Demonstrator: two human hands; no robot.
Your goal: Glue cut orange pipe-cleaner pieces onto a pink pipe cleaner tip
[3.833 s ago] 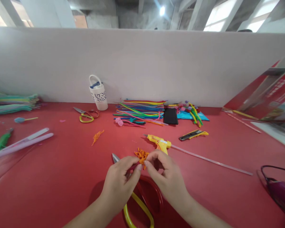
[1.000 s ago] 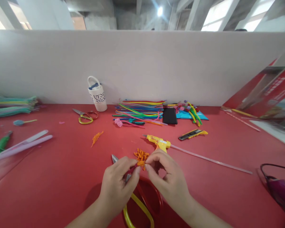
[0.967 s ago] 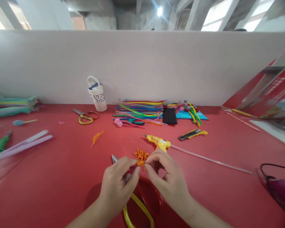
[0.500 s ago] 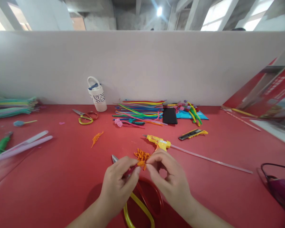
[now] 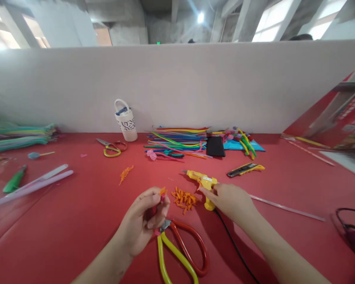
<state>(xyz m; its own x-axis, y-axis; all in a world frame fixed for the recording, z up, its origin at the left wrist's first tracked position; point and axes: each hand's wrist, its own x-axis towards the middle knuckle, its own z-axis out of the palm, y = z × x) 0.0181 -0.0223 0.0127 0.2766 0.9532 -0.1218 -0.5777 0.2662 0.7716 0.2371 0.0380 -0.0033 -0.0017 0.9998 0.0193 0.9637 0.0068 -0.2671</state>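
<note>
My left hand (image 5: 142, 221) is closed around a small pink and orange pipe-cleaner piece (image 5: 162, 194), held upright just above the red table. My right hand (image 5: 229, 199) reaches to the yellow glue gun (image 5: 202, 182) and touches its handle; its fingers curl over the grip. A small heap of cut orange pipe-cleaner bits (image 5: 184, 198) lies between the two hands. Big scissors with one red and one yellow handle (image 5: 180, 252) lie right below my left hand.
A bundle of coloured pipe cleaners (image 5: 177, 142), a black phone (image 5: 215, 146) and a yellow utility knife (image 5: 245, 169) lie at the back. A white cup (image 5: 126, 126), small scissors (image 5: 112, 148), an orange scrap (image 5: 126, 173) and a green-handled tool (image 5: 14, 182) lie left. The glue gun's black cord (image 5: 233, 248) runs toward me.
My right hand has let go of the small piece and moved right to the glue gun. My left hand keeps the piece and has drawn back slightly. The view shifted a little.
</note>
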